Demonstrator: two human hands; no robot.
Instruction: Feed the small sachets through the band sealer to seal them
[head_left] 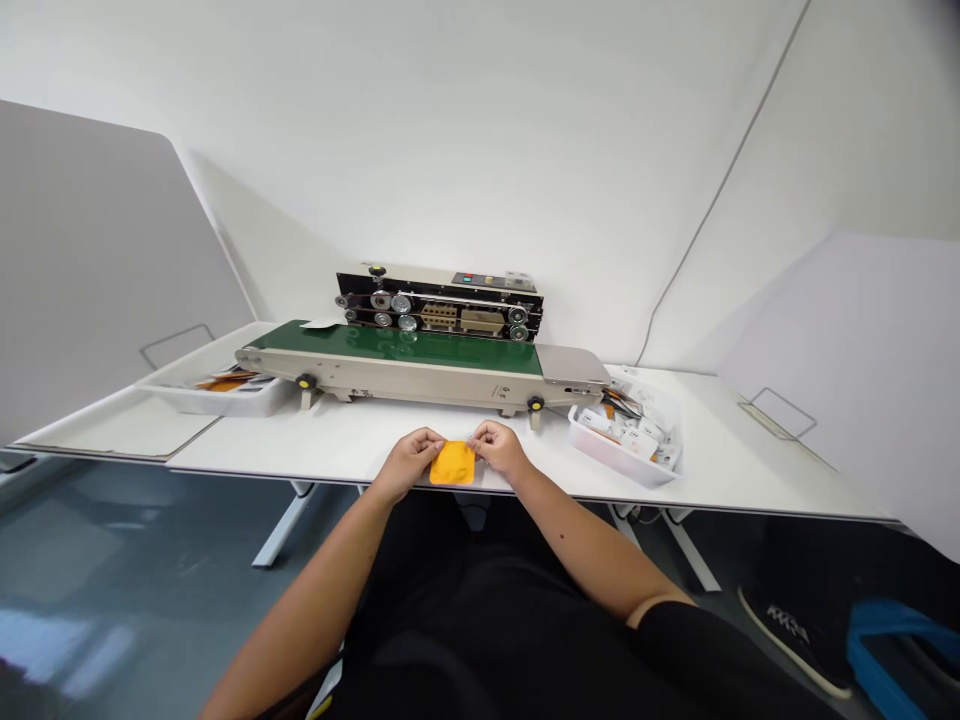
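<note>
A small yellow pouch (pixel 452 464) is held at the table's front edge, between my two hands. My left hand (pixel 409 460) pinches its upper left corner between thumb and fingers. At the upper right corner my right hand (pixel 498 448) grips it the same way. The pouch looks flat, with rounded lower corners; whether anything is inside cannot be seen. Beyond the hands stands a band sealing machine (pixel 442 305) with a green conveyor belt (pixel 375 344).
A white bin (pixel 626 460) of small packets stands right of the machine. Another white bin (pixel 225 402) with orange and white pouches sits at the belt's left end. Grey partitions (pixel 97 260) flank the white table (pixel 330 440). A cable (pixel 727 180) runs down the wall.
</note>
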